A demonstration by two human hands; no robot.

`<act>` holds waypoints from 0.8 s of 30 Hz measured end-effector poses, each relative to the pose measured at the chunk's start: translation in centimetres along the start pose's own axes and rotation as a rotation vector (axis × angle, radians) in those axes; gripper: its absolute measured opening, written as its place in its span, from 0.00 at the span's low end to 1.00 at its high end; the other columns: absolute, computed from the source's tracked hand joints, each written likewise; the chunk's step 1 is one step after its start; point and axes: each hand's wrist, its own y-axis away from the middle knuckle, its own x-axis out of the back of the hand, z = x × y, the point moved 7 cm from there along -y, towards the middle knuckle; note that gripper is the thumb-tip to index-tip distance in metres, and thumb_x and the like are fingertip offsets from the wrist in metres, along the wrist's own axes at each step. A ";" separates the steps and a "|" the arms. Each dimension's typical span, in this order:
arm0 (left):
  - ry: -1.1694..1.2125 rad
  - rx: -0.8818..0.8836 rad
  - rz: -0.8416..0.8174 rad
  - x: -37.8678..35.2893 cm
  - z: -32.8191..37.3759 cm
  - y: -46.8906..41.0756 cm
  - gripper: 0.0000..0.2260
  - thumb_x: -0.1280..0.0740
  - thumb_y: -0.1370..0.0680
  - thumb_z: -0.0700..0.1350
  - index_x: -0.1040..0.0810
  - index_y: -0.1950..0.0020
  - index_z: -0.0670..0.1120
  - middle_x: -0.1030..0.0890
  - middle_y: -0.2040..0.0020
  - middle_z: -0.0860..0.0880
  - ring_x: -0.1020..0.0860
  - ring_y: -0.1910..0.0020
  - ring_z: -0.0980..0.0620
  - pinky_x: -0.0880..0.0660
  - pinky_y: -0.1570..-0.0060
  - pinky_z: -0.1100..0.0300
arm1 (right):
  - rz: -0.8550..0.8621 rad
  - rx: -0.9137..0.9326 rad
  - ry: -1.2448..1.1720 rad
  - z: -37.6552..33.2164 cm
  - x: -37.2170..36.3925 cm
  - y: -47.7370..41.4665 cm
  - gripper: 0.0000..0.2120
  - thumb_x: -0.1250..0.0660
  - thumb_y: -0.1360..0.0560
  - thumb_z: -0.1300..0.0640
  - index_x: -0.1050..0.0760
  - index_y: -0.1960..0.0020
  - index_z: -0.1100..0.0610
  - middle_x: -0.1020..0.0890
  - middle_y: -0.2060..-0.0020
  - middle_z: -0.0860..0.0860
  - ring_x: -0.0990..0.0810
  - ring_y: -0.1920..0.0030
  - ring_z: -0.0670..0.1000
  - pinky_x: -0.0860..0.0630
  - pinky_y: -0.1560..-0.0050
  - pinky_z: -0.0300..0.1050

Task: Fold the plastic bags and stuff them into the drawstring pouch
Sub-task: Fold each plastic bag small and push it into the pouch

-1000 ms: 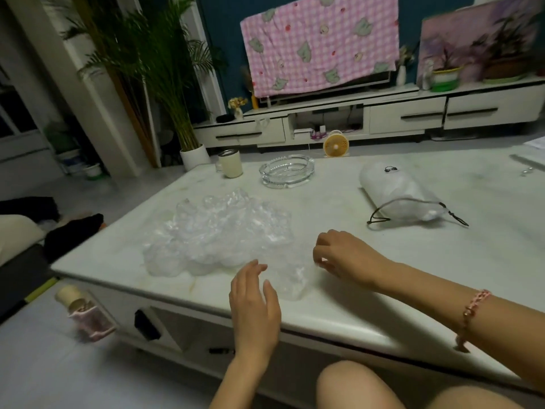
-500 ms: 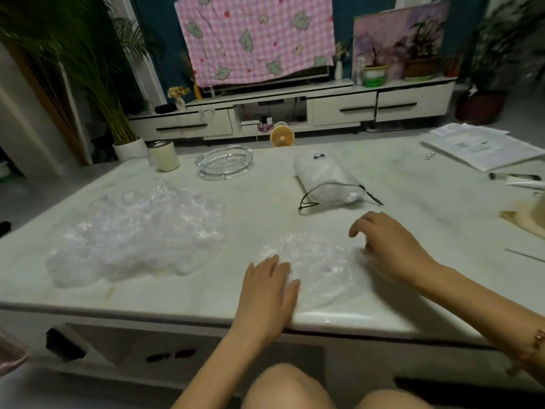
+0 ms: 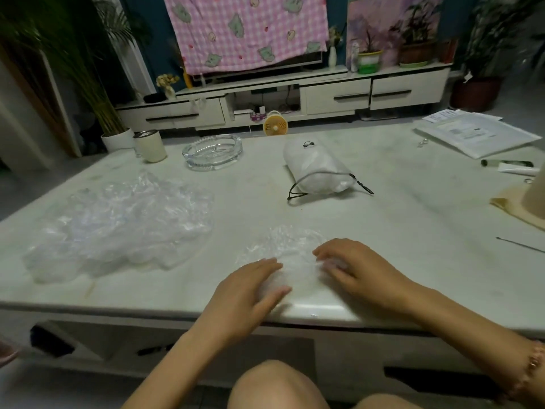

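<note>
One clear plastic bag (image 3: 284,246) lies under both hands at the table (image 3: 413,231) edge. The left hand (image 3: 250,293) is flat with straight fingers; the right hand (image 3: 362,270) has bent fingers on it, pinching or not, I cannot tell. The bag pile (image 3: 118,222) lies left of them, and the drawstring pouch (image 3: 317,169) lies beyond them.

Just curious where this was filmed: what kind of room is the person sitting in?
Probably a home living room: a low white media cabinet along the far wall, a pink checked cloth hanging above it, potted plants on and beside it, and a pale coffee table in front.
</note>
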 end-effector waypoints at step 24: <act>-0.142 0.103 -0.002 -2.5 3.7 -5.6 0.42 0.70 0.31 0.63 0.45 0.23 0.45 0.44 0.23 0.46 0.49 0.24 0.49 0.53 0.27 0.54 | -0.114 -0.019 0.266 0.6 -2.8 -2.9 0.24 0.51 0.21 0.52 0.39 0.27 0.58 0.35 0.28 0.55 0.40 0.27 0.55 0.48 0.29 0.43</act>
